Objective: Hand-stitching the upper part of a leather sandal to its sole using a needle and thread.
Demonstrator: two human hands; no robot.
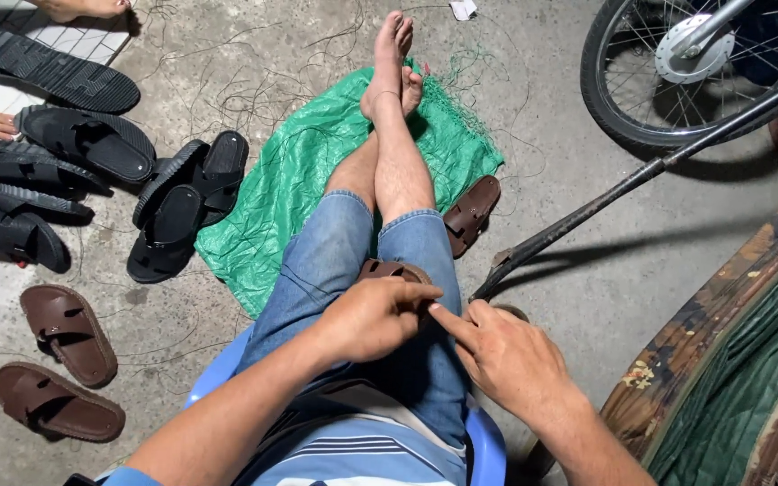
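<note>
I sit on a blue plastic chair (488, 441) with my legs in denim shorts stretched out and crossed. A brown sandal (387, 268) lies on my lap. My left hand (373, 317) grips it from above, covering most of it. My right hand (504, 353) is just to the right, its thumb and forefinger pinched together at the sandal's edge, touching the left fingertips. What lies between the fingertips is too small to tell.
Another brown sandal (471, 212) lies beside my right leg on a green woven sheet (290, 180). Several black sandals (182, 202) and two brown sandals (63, 328) lie at left. A motorbike wheel (686, 67), a dark metal bar (623, 189) and a worn wooden edge (722, 324) stand at right.
</note>
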